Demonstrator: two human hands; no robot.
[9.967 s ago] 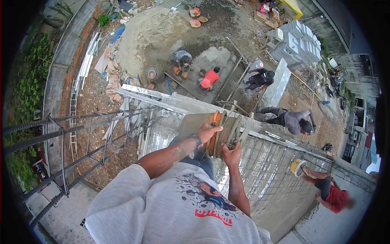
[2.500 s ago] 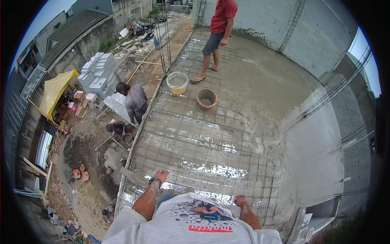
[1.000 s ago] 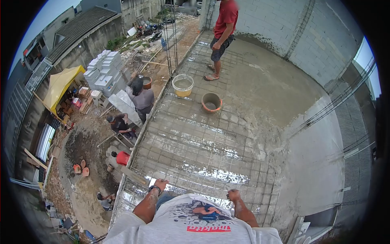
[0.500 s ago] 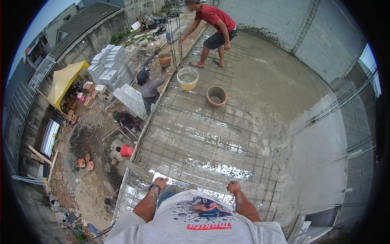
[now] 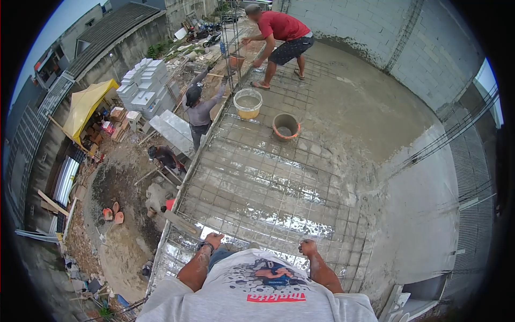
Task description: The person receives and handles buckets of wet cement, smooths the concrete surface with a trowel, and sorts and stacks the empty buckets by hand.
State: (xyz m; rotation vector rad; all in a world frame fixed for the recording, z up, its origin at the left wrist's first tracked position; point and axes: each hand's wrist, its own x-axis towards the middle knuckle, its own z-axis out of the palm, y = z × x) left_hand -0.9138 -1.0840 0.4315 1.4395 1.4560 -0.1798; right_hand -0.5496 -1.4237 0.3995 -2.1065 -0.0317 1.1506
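Observation:
My left hand (image 5: 214, 240), with a band on its wrist, is by my knee with fingers curled and nothing visible in them. Over the rebar mesh (image 5: 268, 206), my right hand (image 5: 307, 247) hangs in a loose fist, also without anything visible. Both hands are apart from the buckets. A white and yellow bucket (image 5: 248, 111) of grey mix stands ahead on the mesh. Beside it is an orange-rimmed bucket (image 5: 286, 129) with grey residue inside. At the slab's left edge, a person in a red shirt (image 5: 283, 24) bends toward an orange bucket (image 5: 236, 60).
Wet concrete (image 5: 365, 112) covers the far right of the slab, against a block wall (image 5: 359, 32). Left of the slab edge is a drop, where a person in grey (image 5: 201, 110) reaches up. Vertical rebar (image 5: 230, 48) stands on that edge. A wooden plank (image 5: 181, 222) lies near my left hand.
The orange bucket has moved up and right toward the slab edge. The person in red has bent lower, both hands nearer it. A red-clad person below has mostly gone behind the edge. My hands barely moved.

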